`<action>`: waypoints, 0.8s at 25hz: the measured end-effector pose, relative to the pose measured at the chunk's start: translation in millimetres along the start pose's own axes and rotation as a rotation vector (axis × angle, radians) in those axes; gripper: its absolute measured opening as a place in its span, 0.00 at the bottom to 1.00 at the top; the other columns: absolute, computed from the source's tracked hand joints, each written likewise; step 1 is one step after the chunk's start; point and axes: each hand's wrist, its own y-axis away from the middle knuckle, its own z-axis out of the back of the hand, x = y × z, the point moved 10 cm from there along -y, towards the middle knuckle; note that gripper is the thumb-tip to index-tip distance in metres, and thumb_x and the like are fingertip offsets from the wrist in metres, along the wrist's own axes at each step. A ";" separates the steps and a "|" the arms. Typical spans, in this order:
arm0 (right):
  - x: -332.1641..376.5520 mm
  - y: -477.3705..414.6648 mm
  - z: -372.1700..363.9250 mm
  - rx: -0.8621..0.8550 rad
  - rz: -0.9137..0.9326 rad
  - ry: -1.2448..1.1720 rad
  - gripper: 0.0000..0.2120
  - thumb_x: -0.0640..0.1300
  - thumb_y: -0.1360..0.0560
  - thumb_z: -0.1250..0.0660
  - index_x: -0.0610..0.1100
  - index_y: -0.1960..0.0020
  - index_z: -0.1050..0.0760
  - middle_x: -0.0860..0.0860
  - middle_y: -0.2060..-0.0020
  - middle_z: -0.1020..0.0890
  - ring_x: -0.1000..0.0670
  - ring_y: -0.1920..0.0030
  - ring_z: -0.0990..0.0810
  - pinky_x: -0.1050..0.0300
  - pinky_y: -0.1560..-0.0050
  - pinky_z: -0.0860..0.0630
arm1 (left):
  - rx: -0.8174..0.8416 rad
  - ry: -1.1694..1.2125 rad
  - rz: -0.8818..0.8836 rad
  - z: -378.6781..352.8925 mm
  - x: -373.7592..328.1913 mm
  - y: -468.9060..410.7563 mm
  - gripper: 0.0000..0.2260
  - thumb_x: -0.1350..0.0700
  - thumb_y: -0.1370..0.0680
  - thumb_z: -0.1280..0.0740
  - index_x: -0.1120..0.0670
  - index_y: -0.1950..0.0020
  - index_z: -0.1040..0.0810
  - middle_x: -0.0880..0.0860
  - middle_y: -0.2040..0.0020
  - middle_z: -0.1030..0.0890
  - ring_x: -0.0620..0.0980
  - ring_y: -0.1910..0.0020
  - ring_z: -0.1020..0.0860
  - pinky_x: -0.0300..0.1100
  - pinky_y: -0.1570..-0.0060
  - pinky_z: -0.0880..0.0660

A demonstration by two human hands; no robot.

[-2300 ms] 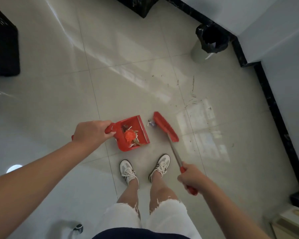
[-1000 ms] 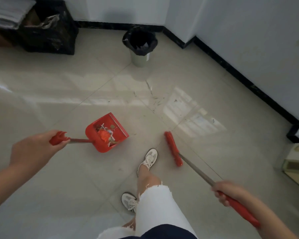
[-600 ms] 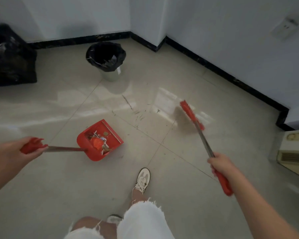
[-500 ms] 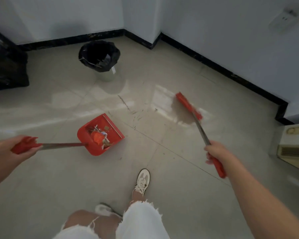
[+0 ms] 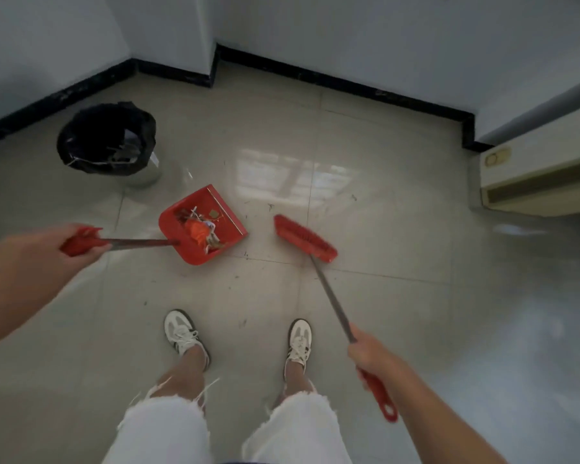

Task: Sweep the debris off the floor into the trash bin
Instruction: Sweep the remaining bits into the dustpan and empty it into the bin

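My left hand (image 5: pixel 52 251) grips the red handle of a long-handled red dustpan (image 5: pixel 230 214), whose pan sits low over the tiles and holds orange scraps and bits of paper (image 5: pixel 200 231). My right hand (image 5: pixel 370 349) grips the metal shaft of a red broom (image 5: pixel 305 238); its brush head lies on the floor just right of the pan. Small dark specks (image 5: pixel 246 254) dot the tiles between pan and brush. The trash bin (image 5: pixel 106 142), lined with a black bag, stands at the upper left, beyond the pan.
White walls with black skirting (image 5: pixel 332 82) close off the far side and form a jutting corner. A cream appliance or cabinet (image 5: pixel 536 175) sits at the right edge. My two feet in white sneakers (image 5: pixel 185 333) stand behind the pan and broom.
My view has swung so the bin now lies closer at upper left. The broom head came back down to the floor beside the dustpan, and both feet now stand side by side.
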 end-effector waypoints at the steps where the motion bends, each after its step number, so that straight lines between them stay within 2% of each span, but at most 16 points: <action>1: 3.5 27.7 -34.5 0.048 -0.023 -0.031 0.31 0.33 0.27 0.48 0.49 0.25 0.40 0.48 0.71 0.29 0.55 0.84 0.28 0.63 0.85 0.33 | 0.006 -0.030 -0.035 38.2 -56.7 18.0 0.28 0.26 0.32 0.34 0.37 0.36 0.23 0.35 0.47 0.18 0.43 0.47 0.18 0.50 0.42 0.22; 3: 19.2 70.1 -89.3 0.140 -0.036 -0.076 0.31 0.33 0.26 0.46 0.48 0.25 0.39 0.52 0.69 0.30 0.59 0.81 0.28 0.69 0.83 0.33 | -0.004 -0.024 -0.153 82.2 -116.0 34.8 0.17 0.36 0.27 0.30 0.40 0.41 0.19 0.45 0.48 0.16 0.54 0.47 0.18 0.54 0.44 0.22; 5: 34.3 94.5 -123.3 0.189 -0.031 -0.088 0.29 0.34 0.25 0.46 0.50 0.26 0.38 0.56 0.69 0.31 0.61 0.74 0.32 0.71 0.82 0.32 | -0.117 -0.091 -0.202 104.7 -127.1 40.3 0.13 0.42 0.26 0.28 0.45 0.44 0.16 0.51 0.52 0.14 0.59 0.51 0.17 0.52 0.51 0.22; 6: 37.3 102.3 -131.3 0.176 -0.041 -0.119 0.29 0.34 0.26 0.47 0.50 0.27 0.36 0.55 0.71 0.30 0.60 0.75 0.32 0.70 0.83 0.34 | -0.117 -0.096 -0.231 105.0 -125.1 42.0 0.13 0.43 0.26 0.27 0.46 0.45 0.16 0.52 0.55 0.14 0.59 0.53 0.17 0.50 0.54 0.22; 7: 33.4 107.4 -135.6 0.153 -0.065 -0.185 0.30 0.33 0.27 0.47 0.50 0.28 0.34 0.53 0.76 0.29 0.57 0.79 0.31 0.65 0.84 0.34 | -0.114 -0.132 -0.256 109.0 -128.6 45.3 0.13 0.43 0.26 0.28 0.47 0.46 0.16 0.52 0.57 0.15 0.60 0.55 0.17 0.48 0.57 0.24; 9: 14.9 118.2 -135.3 0.093 -0.123 -0.377 0.31 0.31 0.28 0.45 0.52 0.30 0.32 0.48 0.82 0.32 0.51 0.85 0.33 0.64 0.84 0.37 | -0.071 -0.170 -0.293 108.1 -127.8 44.3 0.13 0.42 0.25 0.29 0.48 0.46 0.16 0.52 0.60 0.16 0.59 0.58 0.18 0.45 0.61 0.26; 13: -37.8 141.5 -127.6 -0.062 -0.212 -0.749 0.28 0.32 0.25 0.42 0.60 0.34 0.30 0.47 0.79 0.35 0.52 0.82 0.37 0.66 0.81 0.38 | -0.073 -0.138 -0.264 116.7 -117.9 52.0 0.17 0.37 0.25 0.32 0.49 0.49 0.17 0.51 0.63 0.19 0.58 0.60 0.19 0.50 0.59 0.22; 15: -60.6 135.7 -122.6 -0.176 -0.266 -0.838 0.26 0.32 0.24 0.42 0.61 0.37 0.32 0.48 0.79 0.35 0.52 0.83 0.37 0.66 0.81 0.37 | -0.118 -0.117 -0.197 129.6 -102.3 59.6 0.16 0.35 0.25 0.33 0.47 0.51 0.18 0.50 0.63 0.19 0.57 0.58 0.19 0.51 0.57 0.22; 17: -70.6 119.6 -128.0 -0.237 -0.293 -0.929 0.20 0.32 0.23 0.44 0.53 0.40 0.30 0.48 0.80 0.35 0.53 0.85 0.37 0.66 0.83 0.36 | -0.146 -0.099 -0.138 141.9 -85.7 70.4 0.17 0.33 0.27 0.33 0.44 0.50 0.19 0.48 0.59 0.16 0.55 0.55 0.18 0.53 0.53 0.21; 19: -85.4 94.6 -134.1 -0.262 -0.304 -0.936 0.08 0.32 0.21 0.47 0.42 0.50 0.32 0.47 0.79 0.35 0.54 0.88 0.35 0.66 0.85 0.34 | -0.092 -0.016 -0.137 142.8 -54.1 72.7 0.16 0.30 0.29 0.33 0.37 0.47 0.21 0.43 0.53 0.16 0.50 0.51 0.18 0.55 0.46 0.21; 20: -95.8 85.3 -139.9 -0.253 -0.361 -0.977 0.07 0.32 0.21 0.47 0.40 0.55 0.34 0.45 0.78 0.33 0.54 0.88 0.33 0.64 0.86 0.33 | -0.023 -0.036 -0.133 134.4 -25.6 61.5 0.17 0.30 0.30 0.33 0.32 0.45 0.22 0.40 0.48 0.16 0.46 0.49 0.18 0.54 0.43 0.21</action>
